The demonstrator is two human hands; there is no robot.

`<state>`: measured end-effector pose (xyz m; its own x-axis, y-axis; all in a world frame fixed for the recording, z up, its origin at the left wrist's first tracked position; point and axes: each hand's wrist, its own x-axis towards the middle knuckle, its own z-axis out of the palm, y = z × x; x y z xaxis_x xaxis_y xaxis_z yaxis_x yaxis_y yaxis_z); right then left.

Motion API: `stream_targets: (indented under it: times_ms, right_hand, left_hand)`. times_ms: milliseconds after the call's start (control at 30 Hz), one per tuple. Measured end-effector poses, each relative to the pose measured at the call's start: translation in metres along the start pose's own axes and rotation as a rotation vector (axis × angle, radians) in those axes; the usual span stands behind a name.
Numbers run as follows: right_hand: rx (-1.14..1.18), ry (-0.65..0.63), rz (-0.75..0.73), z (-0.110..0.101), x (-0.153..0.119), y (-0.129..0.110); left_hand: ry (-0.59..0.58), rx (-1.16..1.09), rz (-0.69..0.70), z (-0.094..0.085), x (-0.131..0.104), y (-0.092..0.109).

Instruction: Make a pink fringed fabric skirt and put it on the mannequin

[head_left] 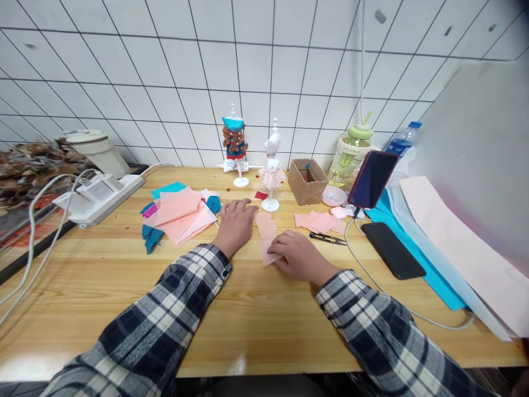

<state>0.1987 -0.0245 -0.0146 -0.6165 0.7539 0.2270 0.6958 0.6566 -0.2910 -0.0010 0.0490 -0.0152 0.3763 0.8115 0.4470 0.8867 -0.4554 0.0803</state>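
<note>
A narrow strip of pink crepe paper [266,232] with a ragged right edge lies in front of me on the table. My left hand [236,227] rests flat beside its far end, fingers stretched out and fingertips close to the paper's left edge. At the near end, my right hand [296,255] is closed, pinching the strip between thumb and fingers. Just beyond stands a small white dress form [273,149] wearing a pink ruffled skirt. Close to my right hand lie more pink zigzag-edged pieces [319,221] and black thread snips [328,238].
A dressed second form [235,138], a cardboard box [308,184] and a lidded bottle [351,151] stand along the back. Coloured paper sheets [182,212] pile up at left near a power strip [101,201]. Phones [390,251], a cable and long paper sheets [458,242] occupy the right.
</note>
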Motion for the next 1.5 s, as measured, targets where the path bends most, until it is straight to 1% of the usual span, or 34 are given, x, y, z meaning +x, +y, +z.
stream_targets:
  times_ms: [100, 167, 233, 267, 333, 433, 467, 533, 700, 800, 900, 1067, 1200, 1400, 1500]
  right_hand:
    - [0.045, -0.033, -0.019, -0.004, -0.003, -0.001]
    - [0.08, -0.02, -0.019, -0.007, -0.005, 0.0]
    - [0.118, -0.01, -0.003, -0.009, -0.007, 0.002]
    - [0.134, -0.018, 0.005, -0.01, -0.007, 0.003]
    - [0.148, -0.059, 0.012, -0.01, -0.008, 0.005]
    - [0.125, -0.117, 0.005, -0.009, -0.008, 0.006]
    - [0.107, -0.127, 0.004, -0.009, -0.007, 0.006]
    - [0.06, -0.135, 0.004, -0.008, -0.007, 0.004]
    - [-0.076, -0.141, 0.0, -0.007, -0.007, -0.002]
    - [-0.088, -0.131, 0.028, -0.009, -0.008, -0.006]
    - [-0.076, -0.136, 0.068, -0.009, -0.008, -0.009]
    - [-0.103, -0.196, 0.095, -0.007, -0.006, -0.011]
    - [-0.126, -0.215, 0.115, -0.007, -0.005, -0.013]
    - [-0.114, -0.174, 0.159, -0.007, -0.006, -0.013]
    - [-0.106, -0.185, 0.147, -0.007, -0.006, -0.014]
  left_hand:
    - [0.029, -0.082, -0.013, -0.006, -0.005, -0.006]
    - [0.039, -0.188, 0.027, -0.013, -0.011, -0.004]
    - [0.015, -0.305, 0.095, -0.021, -0.021, 0.003]
    - [-0.029, -0.353, 0.13, -0.025, -0.027, 0.008]
    - [-0.163, -0.427, 0.188, -0.031, -0.038, 0.018]
    - [-0.341, -0.413, 0.222, -0.038, -0.051, 0.03]
    - [-0.38, -0.39, 0.231, -0.04, -0.053, 0.032]
    - [-0.42, -0.332, 0.248, -0.041, -0.055, 0.035]
    - [-0.431, -0.187, 0.294, -0.043, -0.051, 0.037]
    - [-0.422, -0.152, 0.309, -0.042, -0.052, 0.038]
    - [-0.415, -0.153, 0.321, -0.041, -0.053, 0.039]
    - [-0.432, -0.172, 0.313, -0.037, -0.052, 0.037]
    - [-0.436, -0.168, 0.292, -0.039, -0.052, 0.039]
    - [-0.42, -0.153, 0.276, -0.04, -0.053, 0.042]
    - [-0.411, -0.173, 0.28, -0.038, -0.054, 0.041]
